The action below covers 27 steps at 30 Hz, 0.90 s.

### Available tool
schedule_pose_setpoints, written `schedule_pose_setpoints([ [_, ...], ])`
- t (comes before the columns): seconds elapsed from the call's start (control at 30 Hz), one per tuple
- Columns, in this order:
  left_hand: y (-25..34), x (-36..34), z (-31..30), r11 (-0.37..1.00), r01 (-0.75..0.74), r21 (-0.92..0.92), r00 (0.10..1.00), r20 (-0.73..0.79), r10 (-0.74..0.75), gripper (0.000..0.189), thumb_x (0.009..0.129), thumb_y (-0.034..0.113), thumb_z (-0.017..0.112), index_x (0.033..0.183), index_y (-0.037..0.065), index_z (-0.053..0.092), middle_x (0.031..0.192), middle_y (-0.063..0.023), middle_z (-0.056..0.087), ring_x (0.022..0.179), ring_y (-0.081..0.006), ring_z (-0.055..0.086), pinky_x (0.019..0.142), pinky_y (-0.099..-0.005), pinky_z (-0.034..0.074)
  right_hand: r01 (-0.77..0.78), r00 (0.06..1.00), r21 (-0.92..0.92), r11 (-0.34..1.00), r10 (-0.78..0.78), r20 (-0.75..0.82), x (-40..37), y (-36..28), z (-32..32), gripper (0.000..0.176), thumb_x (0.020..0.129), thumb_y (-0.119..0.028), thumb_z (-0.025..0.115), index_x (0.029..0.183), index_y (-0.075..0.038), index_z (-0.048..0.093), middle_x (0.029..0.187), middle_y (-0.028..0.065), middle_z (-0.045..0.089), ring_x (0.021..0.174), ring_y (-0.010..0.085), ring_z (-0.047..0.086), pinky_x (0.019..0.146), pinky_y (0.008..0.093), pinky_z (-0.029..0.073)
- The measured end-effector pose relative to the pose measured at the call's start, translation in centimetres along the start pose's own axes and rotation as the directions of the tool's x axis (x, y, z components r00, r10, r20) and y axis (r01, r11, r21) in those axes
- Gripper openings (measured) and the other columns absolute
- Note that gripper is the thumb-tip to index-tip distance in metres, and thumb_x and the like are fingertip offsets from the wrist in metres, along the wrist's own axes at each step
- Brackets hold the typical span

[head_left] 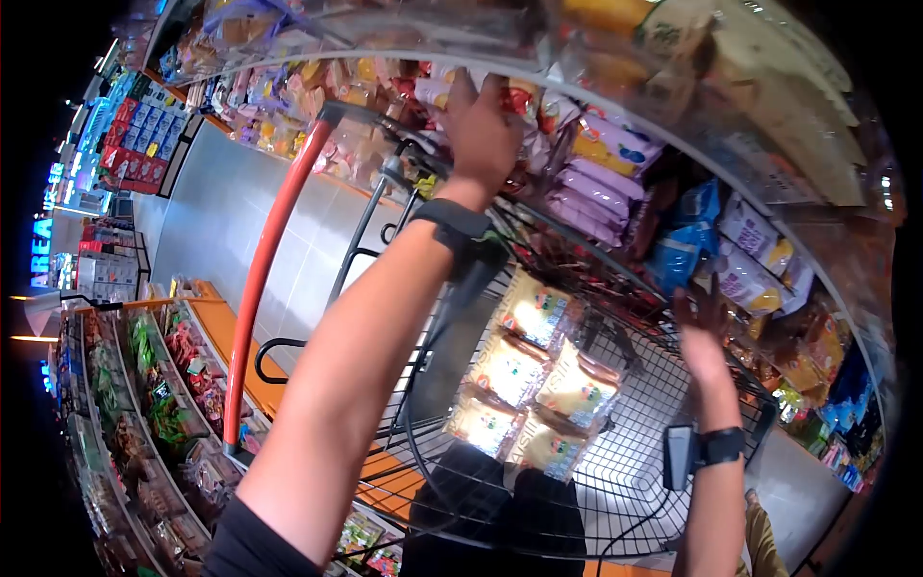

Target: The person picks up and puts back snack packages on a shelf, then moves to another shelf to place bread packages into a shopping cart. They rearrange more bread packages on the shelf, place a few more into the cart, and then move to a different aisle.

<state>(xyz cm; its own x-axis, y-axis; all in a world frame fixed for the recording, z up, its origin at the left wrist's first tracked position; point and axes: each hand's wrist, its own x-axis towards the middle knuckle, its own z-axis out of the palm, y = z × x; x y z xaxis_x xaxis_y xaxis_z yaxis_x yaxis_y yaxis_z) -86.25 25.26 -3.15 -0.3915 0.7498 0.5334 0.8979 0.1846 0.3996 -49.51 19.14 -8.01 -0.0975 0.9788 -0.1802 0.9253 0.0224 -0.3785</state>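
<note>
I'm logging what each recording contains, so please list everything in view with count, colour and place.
Cream packets: five visible, cream, in the cart basket
Shopping cart: one, dark wire, centre
Cart handle: one, red-orange, left of centre
Purple packets: several, purple, shelf beyond the cart
Blue packets: count unclear, blue, right of the purple ones
Display racks: several rows, mixed-colour goods, lower left
Lit sign: one, blue, left edge
Floor: tiled, grey, upper left
Wrist devices: two, dark, one per wrist
Left hand: one, at shelf packets, grip unclear
Right hand: one, near the basket's rim, grip unclear
</note>
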Motion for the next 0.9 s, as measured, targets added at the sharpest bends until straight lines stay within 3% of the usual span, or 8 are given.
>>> schedule_pose_setpoints([
  [0.07,-0.1,-0.5,0.3,0.996,0.014,-0.084,0.986,-0.164,-0.027,0.058,0.072,0.009,0.063,0.129,0.005,0.052,0.142,-0.0332,0.036,0.129,-0.0475,0.038,0.110,-0.0588,0.024,0.089,0.996,0.144,0.985,-0.088,-0.014,-0.2,0.4,-0.3,0.042,0.099,-0.038,0.053,0.128,-0.008,0.059,0.155,0.0176,0.031,0.139,0.0382,0.031,0.114,0.0470,0.024],
  [0.13,-0.7,-0.2,1.0,0.992,0.061,-0.110,0.978,-0.190,-0.082,0.063,0.072,0.005,0.065,0.131,-0.002,0.045,0.139,-0.0325,0.039,0.127,-0.0472,0.039,0.110,-0.0549,0.028,0.304,0.926,-0.189,0.934,-0.337,-0.174,0.2,3.1,1.5,0.041,0.100,-0.030,0.054,0.129,-0.002,0.056,0.147,0.0226,0.040,0.132,0.0369,0.042,0.109,0.0435,0.033],
  [0.27,0.4,-0.6,0.1,0.957,0.019,-0.290,0.962,-0.255,-0.097,0.057,0.069,0.007,0.073,0.117,-0.008,0.046,0.119,-0.0279,0.049,0.113,-0.0454,0.048,0.100,-0.0476,0.037,0.161,0.984,0.280,0.946,-0.131,-0.122,0.0,1.6,0.3,0.049,0.101,-0.032,0.052,0.137,0.001,0.048,0.141,0.0201,0.047,0.129,0.0314,0.045,0.108,0.0380,0.034],
  [0.4,0.5,-0.4,0.0,0.970,0.106,-0.218,0.983,-0.122,-0.135,0.062,0.067,0.017,0.080,0.112,-0.009,0.046,0.112,-0.0248,0.052,0.109,-0.0421,0.049,0.097,-0.0455,0.038,0.097,0.988,0.390,0.916,-0.040,-0.151,0.2,1.5,0.8,0.049,0.100,-0.031,0.055,0.135,0.003,0.048,0.140,0.0188,0.047,0.125,0.0280,0.048,0.107,0.0354,0.034],
  [0.5,1.4,-0.8,-0.6,0.958,0.159,-0.237,0.976,-0.107,-0.188,0.059,0.066,0.012,0.076,0.113,-0.008,0.045,0.117,-0.0229,0.047,0.112,-0.0389,0.045,0.102,-0.0428,0.035,0.123,0.830,0.364,0.923,0.105,-0.547,-0.2,-0.8,3.1,0.057,0.089,-0.019,0.068,0.135,0.006,0.045,0.132,0.0223,0.050,0.123,0.0319,0.048,0.106,0.0396,0.034],
  [0.6,1.3,-0.5,-0.2,0.959,0.178,-0.221,0.974,-0.102,-0.205,0.054,0.067,0.005,0.070,0.113,-0.007,0.045,0.118,-0.0225,0.047,0.112,-0.0383,0.045,0.102,-0.0425,0.034,0.363,0.692,0.223,0.905,-0.102,-0.714,-1.6,-9.4,1.7,0.056,0.086,-0.015,0.069,0.133,0.007,0.046,0.133,0.0214,0.051,0.124,0.0299,0.048,0.108,0.0378,0.033],
  [0.73,0.8,-0.5,0.9,0.971,0.157,-0.181,0.977,-0.115,-0.179,0.056,0.064,0.001,0.069,0.113,-0.008,0.045,0.118,-0.0228,0.048,0.114,-0.0378,0.043,0.104,-0.0414,0.034,0.632,0.621,-0.101,0.768,-0.580,-0.527,-1.7,-18.3,0.5,0.046,0.083,-0.013,0.069,0.126,-0.001,0.056,0.132,0.0259,0.050,0.126,0.0376,0.046,0.109,0.0423,0.031],
  [0.9,1.1,-0.4,-0.8,0.975,0.194,-0.107,0.981,0.048,-0.189,0.068,0.062,0.004,0.075,0.124,-0.005,0.050,0.131,-0.0233,0.046,0.128,-0.0389,0.037,0.113,-0.0416,0.027,0.648,0.545,-0.181,0.740,-0.616,-0.569,5.8,-19.2,4.1,0.040,0.083,-0.018,0.065,0.121,-0.005,0.059,0.137,0.0222,0.048,0.125,0.0395,0.046,0.103,0.0485,0.037],
])
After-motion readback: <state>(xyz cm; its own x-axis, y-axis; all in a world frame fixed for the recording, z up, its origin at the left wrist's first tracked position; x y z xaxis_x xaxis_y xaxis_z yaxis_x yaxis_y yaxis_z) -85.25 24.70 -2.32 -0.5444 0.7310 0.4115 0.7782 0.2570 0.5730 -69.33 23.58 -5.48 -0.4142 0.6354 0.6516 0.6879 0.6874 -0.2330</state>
